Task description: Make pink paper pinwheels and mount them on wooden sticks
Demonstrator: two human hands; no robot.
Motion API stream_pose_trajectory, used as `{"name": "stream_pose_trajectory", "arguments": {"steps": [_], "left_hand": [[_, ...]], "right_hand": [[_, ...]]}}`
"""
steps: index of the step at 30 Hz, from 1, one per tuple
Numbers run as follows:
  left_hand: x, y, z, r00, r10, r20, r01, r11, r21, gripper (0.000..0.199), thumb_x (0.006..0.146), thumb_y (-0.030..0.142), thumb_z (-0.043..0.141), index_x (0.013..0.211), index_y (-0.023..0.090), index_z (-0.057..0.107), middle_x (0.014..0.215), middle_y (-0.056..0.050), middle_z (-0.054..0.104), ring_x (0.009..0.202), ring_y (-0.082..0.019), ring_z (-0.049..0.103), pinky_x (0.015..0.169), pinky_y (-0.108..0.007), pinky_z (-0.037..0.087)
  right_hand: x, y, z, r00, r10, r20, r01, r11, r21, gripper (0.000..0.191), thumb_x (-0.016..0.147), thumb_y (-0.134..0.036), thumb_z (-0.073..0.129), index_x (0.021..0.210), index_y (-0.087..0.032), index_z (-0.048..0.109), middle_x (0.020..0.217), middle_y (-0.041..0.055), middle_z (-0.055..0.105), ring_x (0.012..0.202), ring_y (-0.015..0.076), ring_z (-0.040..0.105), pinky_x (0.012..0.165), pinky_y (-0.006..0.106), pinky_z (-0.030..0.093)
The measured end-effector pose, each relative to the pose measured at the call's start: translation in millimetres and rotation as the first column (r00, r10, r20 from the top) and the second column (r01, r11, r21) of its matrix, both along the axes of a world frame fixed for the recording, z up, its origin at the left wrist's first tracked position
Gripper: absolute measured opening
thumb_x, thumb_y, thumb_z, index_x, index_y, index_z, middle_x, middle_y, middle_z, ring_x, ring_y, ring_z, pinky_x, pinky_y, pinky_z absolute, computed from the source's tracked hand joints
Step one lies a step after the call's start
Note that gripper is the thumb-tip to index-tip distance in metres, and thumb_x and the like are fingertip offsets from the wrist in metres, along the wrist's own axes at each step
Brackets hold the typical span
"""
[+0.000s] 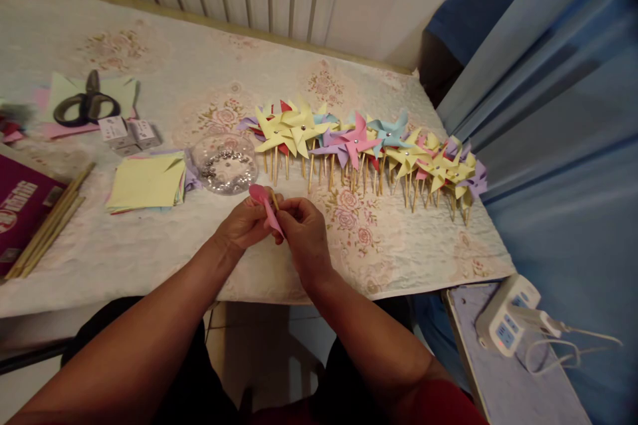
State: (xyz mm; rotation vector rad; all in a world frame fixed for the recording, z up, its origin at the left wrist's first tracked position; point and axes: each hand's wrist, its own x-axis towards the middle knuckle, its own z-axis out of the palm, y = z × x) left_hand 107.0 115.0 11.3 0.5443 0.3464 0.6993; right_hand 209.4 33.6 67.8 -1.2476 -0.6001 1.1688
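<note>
Near the table's front edge, my left hand [248,220] is closed on a pink paper pinwheel [269,211], seen nearly edge-on. My right hand [305,229] meets it from the other side, its fingers pinched by a short wooden stick [274,198] that shows behind the paper. How the stick and paper join is hidden by my fingers. Just beyond my hands sits a clear round dish [228,182] with small shiny metal pieces in it. Several finished paper pinwheels [359,139] in yellow, pink, blue and purple lie in a row on the right.
A stack of coloured paper [148,182] lies left of the dish. Behind it are small boxes [143,134] and black-handled scissors [87,106] on more paper. Wooden sticks [52,226] rest on a purple box [22,202]. A power strip [508,315] with a cable stands at right.
</note>
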Motion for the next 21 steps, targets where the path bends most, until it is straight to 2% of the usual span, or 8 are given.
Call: {"name": "stream_pose_trajectory", "arguments": {"steps": [7,21], "left_hand": [[0.9,-0.6,0.5,0.999,0.029,-0.016,-0.029,0.999,-0.034,0.029,0.065,0.008,0.08,0.064,0.016,0.053,0.068,0.001,0.058,0.058,-0.014,0.063,0.054,-0.026,0.058],[0.1,-1.5,-0.8,0.999,0.026,-0.046,-0.03,0.997,-0.075,0.033,0.065,0.006,0.078,0.064,0.017,0.047,0.066,0.003,0.056,0.053,-0.013,0.062,0.051,-0.025,0.057]], "right_hand": [[-1.1,1.1,-3.8,1.0,-0.016,-0.007,0.016,1.0,0.0,0.012,0.071,-0.026,0.069,0.077,-0.021,0.06,0.059,-0.0059,0.061,0.046,0.008,0.051,0.041,0.019,0.042],[-1.9,0.8,-5.7,0.999,-0.032,0.022,0.032,0.999,-0.001,0.016,0.071,-0.03,0.072,0.076,-0.021,0.059,0.06,-0.0063,0.058,0.046,0.0075,0.051,0.041,0.019,0.041]]}}
